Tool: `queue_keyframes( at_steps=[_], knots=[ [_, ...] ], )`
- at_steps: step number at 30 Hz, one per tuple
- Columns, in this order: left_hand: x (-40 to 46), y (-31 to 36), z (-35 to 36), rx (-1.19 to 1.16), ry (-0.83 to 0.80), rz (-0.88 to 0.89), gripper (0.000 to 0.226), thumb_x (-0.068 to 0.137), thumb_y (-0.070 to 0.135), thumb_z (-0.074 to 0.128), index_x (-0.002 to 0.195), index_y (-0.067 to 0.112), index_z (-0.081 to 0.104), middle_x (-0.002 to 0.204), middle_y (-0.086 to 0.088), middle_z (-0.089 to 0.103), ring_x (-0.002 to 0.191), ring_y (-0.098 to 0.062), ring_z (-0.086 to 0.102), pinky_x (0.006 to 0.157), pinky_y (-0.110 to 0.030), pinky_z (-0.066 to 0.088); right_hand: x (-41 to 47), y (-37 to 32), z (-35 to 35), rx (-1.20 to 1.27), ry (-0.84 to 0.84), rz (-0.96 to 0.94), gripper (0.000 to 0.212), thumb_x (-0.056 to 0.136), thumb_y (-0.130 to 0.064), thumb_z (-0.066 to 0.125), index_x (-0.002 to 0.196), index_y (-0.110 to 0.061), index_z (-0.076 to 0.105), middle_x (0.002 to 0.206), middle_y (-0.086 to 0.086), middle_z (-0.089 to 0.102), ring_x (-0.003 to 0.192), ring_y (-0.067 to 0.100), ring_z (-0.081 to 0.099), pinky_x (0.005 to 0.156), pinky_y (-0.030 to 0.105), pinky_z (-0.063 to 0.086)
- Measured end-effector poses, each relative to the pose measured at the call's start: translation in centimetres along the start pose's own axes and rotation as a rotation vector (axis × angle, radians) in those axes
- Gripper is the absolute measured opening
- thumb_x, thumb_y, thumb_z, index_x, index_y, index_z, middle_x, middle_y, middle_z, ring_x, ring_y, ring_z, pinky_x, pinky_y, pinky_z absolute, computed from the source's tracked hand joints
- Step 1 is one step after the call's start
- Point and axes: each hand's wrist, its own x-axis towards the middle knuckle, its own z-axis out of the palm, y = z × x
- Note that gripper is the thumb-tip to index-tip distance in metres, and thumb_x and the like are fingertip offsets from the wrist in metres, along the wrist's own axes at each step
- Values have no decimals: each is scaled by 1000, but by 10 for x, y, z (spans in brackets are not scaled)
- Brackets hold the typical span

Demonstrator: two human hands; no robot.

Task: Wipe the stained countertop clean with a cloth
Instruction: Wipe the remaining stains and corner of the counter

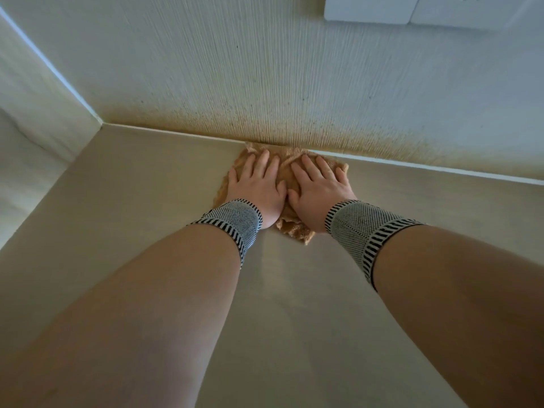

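An orange-brown cloth (287,167) lies flat on the pale beige countertop (147,184), its far edge against the back wall. My left hand (259,187) presses on the cloth's left half with straight, spread fingers. My right hand (319,187) presses on its right half the same way, thumbs nearly touching. A crumpled corner of the cloth (297,231) sticks out between my wrists. Both wrists wear grey bands with black-and-white striped edges.
The back wall (294,92) is textured and carries a brownish speckled stain along its base. A side wall (38,119) closes the counter's left end. White socket plates (412,8) sit high on the wall at the right.
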Motion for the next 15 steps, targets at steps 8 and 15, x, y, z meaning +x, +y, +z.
queue_keyframes(
  at_steps=[8,15],
  knots=[
    [-53,1,6,-35,-20,47,58,103,42,15,158,27,2,165,8,-9,151,-16,-6,121,-51,3,-48,-14,10,-4,-40,72,64,102,-52,17,159,-26,1,166,-3,-8,153,23,-7,122,49,-1],
    [-128,-24,17,-52,-58,19,58,103,42,14,157,28,0,165,8,-11,151,-16,-7,121,-52,3,-106,-58,28,-23,-82,41,65,102,-52,15,159,-25,-1,166,-2,-10,153,23,-8,123,49,-1]
  ],
)
